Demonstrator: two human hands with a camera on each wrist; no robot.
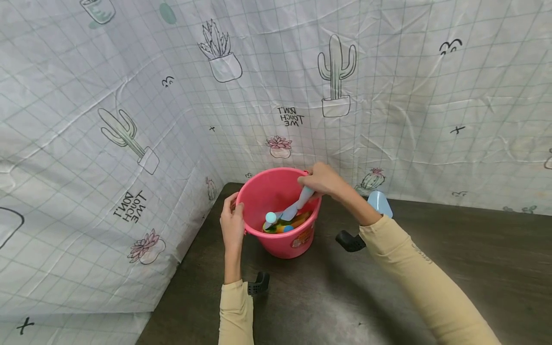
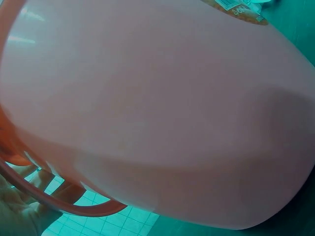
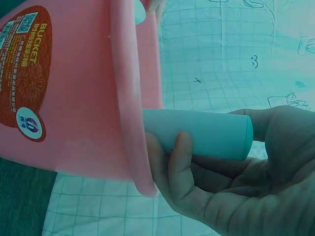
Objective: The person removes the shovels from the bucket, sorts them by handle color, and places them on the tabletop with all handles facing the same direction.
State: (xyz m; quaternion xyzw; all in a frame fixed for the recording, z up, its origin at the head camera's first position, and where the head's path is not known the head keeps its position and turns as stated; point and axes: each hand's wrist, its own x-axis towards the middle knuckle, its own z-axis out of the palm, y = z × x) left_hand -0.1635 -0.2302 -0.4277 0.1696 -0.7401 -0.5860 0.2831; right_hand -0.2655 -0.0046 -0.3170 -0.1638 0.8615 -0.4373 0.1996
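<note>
A pink bucket stands on the dark tabletop, tipped slightly so that its inside shows. My left hand grips its rim on the left; in the left wrist view, the fingers are near the pink bucket handle. With my right hand I hold the thick, round handle of a light blue toy shovel at the right rim. Its lower part reaches down into the bucket. Among the bright toys inside are a pale blue ball and yellow, orange and blue pieces, partly hidden.
Behind my right forearm lies a light blue piece, partly covered. Black mounts stick out at both wrists. A white sheet with cactus drawings hangs at the back and left, close behind the bucket. The dark tabletop stretches right.
</note>
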